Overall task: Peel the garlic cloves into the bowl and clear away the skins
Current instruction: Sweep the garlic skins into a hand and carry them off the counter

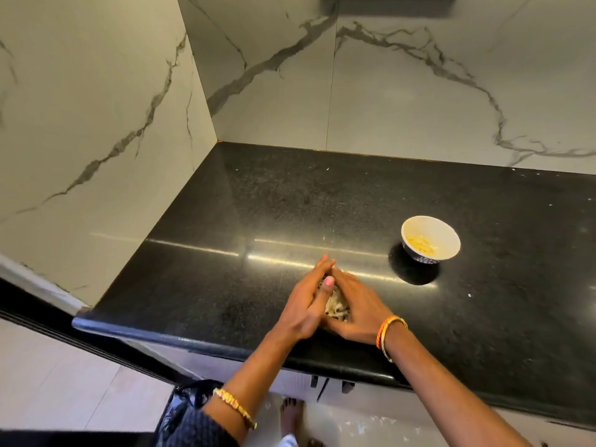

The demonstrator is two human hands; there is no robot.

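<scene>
Nearest us, below the counter edge: our bare feet on pale floor, and something dark to the left of them, perhaps a bag; we cannot tell for sure.

On the black counter, close to its front edge, our two hands meet around a small heap of garlic skins. The left hand stands on its edge, fingers straight and together, thumb laid across the top of the heap. The right hand cups the other side, fingers straight and sloping in until the fingertips of both hands touch. Neither hand curls round anything; both press flat against the pile. The skins show pale, papery and flaky in the gap between the palms, a loose light mass.

Step in hand, as we judge it: peeling looks finished and we are gathering skins for clearing. The next move calls for closing the palms under the heap and lifting it whole, gently, since such flakes will likely scatter or cling to the counter.

Farther back and to the right, well apart from the hands, stands the white bowl, patterned dark outside, with yellowish peeled cloves lying at its bottom. A few pale specks dot the counter beyond. Marble-veined walls close the corner.
</scene>
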